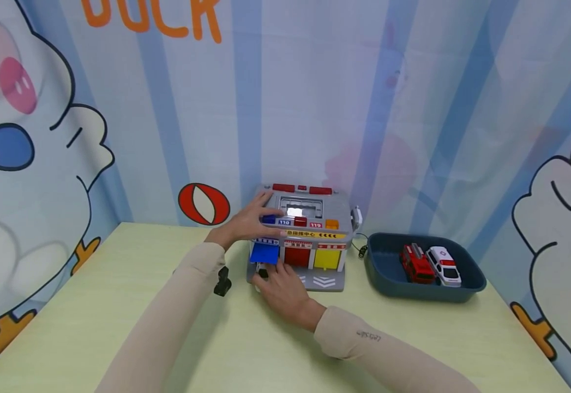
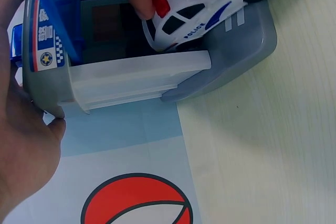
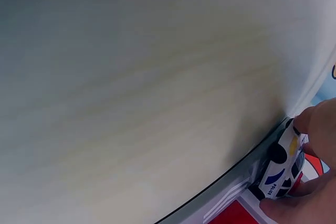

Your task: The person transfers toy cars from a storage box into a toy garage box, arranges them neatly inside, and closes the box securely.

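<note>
A grey toy emergency station (image 1: 329,203) stands at the far edge of the table, its blue door (image 1: 264,253) raised over the left bay. My left hand (image 1: 252,218) holds the station at its left side, fingers spread over the roof and thumb near the front edge. With my right hand (image 1: 285,292) I grip a white toy police car (image 2: 184,17) at the mouth of that bay. The car's red-lit roof end points inside, while its other end is over the grey ramp (image 2: 257,38). In the head view my fingers hide most of the car.
Red (image 1: 297,257) and yellow doors (image 1: 326,258) cover the other bays. On the right, a dark blue tray (image 1: 427,295) holds a red fire truck (image 1: 416,264) and a white ambulance (image 1: 444,266). A coiled black cord (image 1: 362,251) hangs beside the station. A printed curtain (image 1: 295,109) rises behind.
</note>
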The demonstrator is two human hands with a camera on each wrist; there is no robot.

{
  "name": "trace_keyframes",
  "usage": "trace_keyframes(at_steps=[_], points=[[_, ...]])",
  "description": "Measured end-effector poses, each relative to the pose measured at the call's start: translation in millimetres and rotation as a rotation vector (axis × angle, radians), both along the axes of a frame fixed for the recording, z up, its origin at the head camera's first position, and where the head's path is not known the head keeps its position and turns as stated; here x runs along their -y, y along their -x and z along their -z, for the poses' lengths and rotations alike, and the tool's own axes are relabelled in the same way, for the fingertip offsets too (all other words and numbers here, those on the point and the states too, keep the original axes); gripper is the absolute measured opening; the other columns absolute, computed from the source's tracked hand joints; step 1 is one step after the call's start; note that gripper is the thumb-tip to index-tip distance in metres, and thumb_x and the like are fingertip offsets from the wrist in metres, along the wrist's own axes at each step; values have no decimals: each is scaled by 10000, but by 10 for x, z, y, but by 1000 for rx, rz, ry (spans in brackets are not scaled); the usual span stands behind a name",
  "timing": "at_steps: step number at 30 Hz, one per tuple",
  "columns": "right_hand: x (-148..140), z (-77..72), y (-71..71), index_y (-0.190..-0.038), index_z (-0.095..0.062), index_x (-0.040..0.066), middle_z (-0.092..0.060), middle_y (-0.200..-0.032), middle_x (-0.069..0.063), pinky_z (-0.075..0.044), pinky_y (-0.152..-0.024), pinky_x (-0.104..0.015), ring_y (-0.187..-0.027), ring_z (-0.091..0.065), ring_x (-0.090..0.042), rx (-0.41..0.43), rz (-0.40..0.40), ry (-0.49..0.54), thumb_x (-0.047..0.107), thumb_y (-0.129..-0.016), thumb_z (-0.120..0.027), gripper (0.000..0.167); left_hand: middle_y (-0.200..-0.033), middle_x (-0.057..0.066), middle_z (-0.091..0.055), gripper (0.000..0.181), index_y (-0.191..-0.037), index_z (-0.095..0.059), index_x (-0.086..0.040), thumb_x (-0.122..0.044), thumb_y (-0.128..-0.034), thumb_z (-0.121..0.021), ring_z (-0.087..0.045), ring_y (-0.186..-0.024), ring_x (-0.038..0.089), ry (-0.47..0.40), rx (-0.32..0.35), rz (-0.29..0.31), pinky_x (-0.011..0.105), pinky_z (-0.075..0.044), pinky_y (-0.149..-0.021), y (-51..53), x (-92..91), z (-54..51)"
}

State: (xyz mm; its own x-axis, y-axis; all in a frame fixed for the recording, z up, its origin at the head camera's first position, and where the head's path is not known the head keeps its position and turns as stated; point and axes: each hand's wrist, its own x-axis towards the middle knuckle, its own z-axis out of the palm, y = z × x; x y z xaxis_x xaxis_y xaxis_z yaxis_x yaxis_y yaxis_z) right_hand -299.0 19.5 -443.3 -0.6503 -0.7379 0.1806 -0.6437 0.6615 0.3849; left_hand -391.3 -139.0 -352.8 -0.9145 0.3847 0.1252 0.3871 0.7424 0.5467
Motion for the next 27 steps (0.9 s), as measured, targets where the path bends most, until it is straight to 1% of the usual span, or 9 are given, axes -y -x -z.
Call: trace_keyframes(at_steps=[8, 14, 20, 27], points=[[-7, -22, -1, -1412, -470, 226, -404, -1571, -160, -465, -1104, -438, -1406, -440, -354, 66, 0, 26, 260, -1001, -603, 434, -1708, 52, -48, 720, -1432, -566, -204, -512, -808, -751, 74, -1574, 297, 0, -1, -3, 663, -156, -1204, 6, -1, 7], [-17, -1, 17, -1386, -483, 212, -440, -1540, -167, -500, -1072, -411, -1363, -471, -344, 49, -15, 47, 240, -990, -621, 421, -1707, 55, -48, 720, -1430, -569, -204, -507, -805, -757, 68, -1574, 301, -4, 0, 3, 660, -158, -1205, 8, -1, 18], [-24, -2, 36, -1435, -456, 208, -440, -1535, -181, -530, -1032, -396, -1349, -483, -353, 51, 4, 49, 227, -990, -620, 475, -1707, 59, -49, 722, -1430, -569, -206, -519, -805, -748, 68, -1573, 310, 0, -3, 3, 666, -160, -1202, 18, -1, 28], [-35, -14, 45, -1464, -444, 209, -421, -1557, -156, -493, -1079, -397, -1371, -461, -325, 64, 20, 37, 270, -993, -607, 503, -1708, 50, -42, 729, -1439, -559, -202, -509, -807, -754, 73, -1574, 299, -9, 5, 5, 659, -157, -1206, 10, 2, 20]])
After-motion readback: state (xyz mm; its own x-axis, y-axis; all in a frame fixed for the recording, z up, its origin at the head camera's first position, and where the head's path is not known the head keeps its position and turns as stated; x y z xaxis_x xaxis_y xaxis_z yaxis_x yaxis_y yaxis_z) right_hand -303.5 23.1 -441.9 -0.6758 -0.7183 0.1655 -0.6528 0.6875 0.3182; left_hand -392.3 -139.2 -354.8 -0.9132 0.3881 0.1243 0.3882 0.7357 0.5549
